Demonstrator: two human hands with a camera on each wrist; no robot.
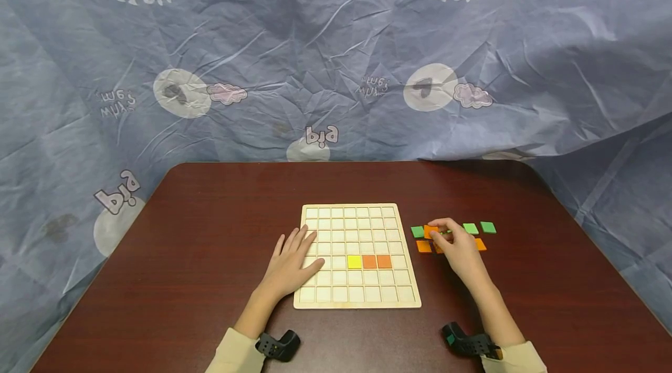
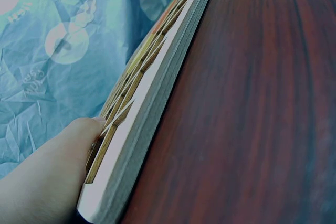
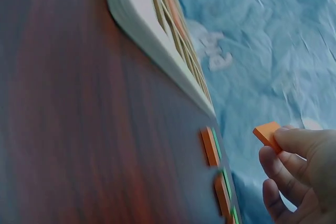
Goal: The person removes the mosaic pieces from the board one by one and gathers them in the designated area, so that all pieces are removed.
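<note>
A pale wooden grid board (image 1: pixel 357 305) lies flat on the table. One yellow tile (image 1: pixel 354 262) and two orange tiles (image 1: pixel 377 262) sit side by side in one of its rows. My left hand (image 1: pixel 289 262) rests on the board's left edge with fingers spread. Right of the board, my right hand (image 1: pixel 462 247) pinches an orange tile (image 3: pixel 267 134) between thumb and fingertips. In the right wrist view that tile is raised above the table. Beneath and around the right hand lie loose orange tiles (image 1: pixel 423 246) and green tiles (image 1: pixel 488 227), some partly hidden by it.
The dark red-brown table (image 1: pixel 157 279) reaches out on both sides of the board. A blue-grey printed cloth (image 1: pixel 294 69) hangs behind its far edge. Black bands with cameras (image 1: pixel 278 346) sit on both wrists.
</note>
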